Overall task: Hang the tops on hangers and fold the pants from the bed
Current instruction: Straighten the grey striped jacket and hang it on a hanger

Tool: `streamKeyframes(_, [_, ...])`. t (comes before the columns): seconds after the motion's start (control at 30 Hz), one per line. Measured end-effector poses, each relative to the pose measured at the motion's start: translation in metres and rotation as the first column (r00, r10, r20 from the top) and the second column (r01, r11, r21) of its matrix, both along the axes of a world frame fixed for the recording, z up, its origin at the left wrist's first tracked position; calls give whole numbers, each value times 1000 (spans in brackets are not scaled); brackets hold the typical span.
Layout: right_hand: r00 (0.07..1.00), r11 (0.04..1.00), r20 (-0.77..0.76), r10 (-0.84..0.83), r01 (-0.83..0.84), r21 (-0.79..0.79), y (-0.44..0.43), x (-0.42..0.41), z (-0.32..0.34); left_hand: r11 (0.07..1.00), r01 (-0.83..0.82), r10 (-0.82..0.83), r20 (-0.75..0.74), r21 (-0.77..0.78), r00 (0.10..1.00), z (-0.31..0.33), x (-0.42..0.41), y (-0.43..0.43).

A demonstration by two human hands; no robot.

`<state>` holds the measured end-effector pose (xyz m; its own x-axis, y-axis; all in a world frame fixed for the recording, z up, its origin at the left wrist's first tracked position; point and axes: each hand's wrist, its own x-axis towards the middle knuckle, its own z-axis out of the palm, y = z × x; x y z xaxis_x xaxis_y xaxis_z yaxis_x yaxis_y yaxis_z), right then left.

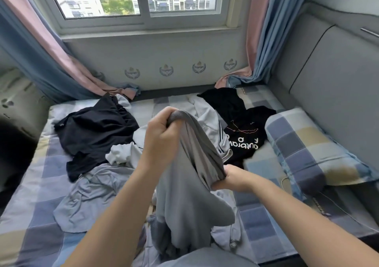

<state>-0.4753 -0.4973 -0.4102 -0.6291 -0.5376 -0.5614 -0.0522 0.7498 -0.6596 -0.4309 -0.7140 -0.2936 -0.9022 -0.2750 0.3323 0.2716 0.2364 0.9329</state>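
Grey stretchy garment [184, 195] held over checked bed [41, 184], left hand [162, 131] and right hand [231, 176] gripping its ribbed band; probably needs spreading flat next.

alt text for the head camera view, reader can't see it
Two bare hands, the left hand higher and the right hand lower, grip the ribbed edge of a grey knit garment above a blue checked bed. Black garments and pale grey clothes lie crumpled beyond, with a checked pillow at right.
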Motion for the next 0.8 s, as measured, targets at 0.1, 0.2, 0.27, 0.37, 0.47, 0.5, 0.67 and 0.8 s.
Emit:
streamKeyframes(0.1, [994, 989, -90, -60, 72, 130, 17, -8, -22, 1000, -17, 17, -17, -23, 1000, 7, -3, -7])
streamKeyframes(0.2, [977, 982, -166, -137, 156, 105, 27, -18, -21, 990, -144, 144, -6, -8, 990, 7, -4, -8])
streamKeyframes(0.27, [934, 966, -250, -255, 259, -16, 27, -26, -7, 964, -262, 263, 37, -46, 964, 4, -7, -9])
streamKeyframes(0.37, [862, 874, -257, -437, 338, -350, 20, -31, 34, 957, -210, 254, 227, -201, 940, 1, -12, -9])
streamKeyframes(0.47, [839, 776, -272, -472, 248, -580, 9, -23, 83, 935, 79, 70, 396, -347, 915, -6, -11, -2])
streamKeyframes(0.5, [837, 756, -293, -462, 199, -623, 4, -20, 98, 924, 222, -73, 423, -313, 903, -9, -10, 4])
streamKeyframes(0.67, [831, 753, -401, -385, 31, -658, -13, -9, 139, 877, 437, -325, 424, -199, 846, -36, -5, 44])
streamKeyframes(0.8, [810, 800, -444, -384, 51, -598, -4, -17, 144, 979, 192, -168, 272, -66, 948, -34, -14, 45])
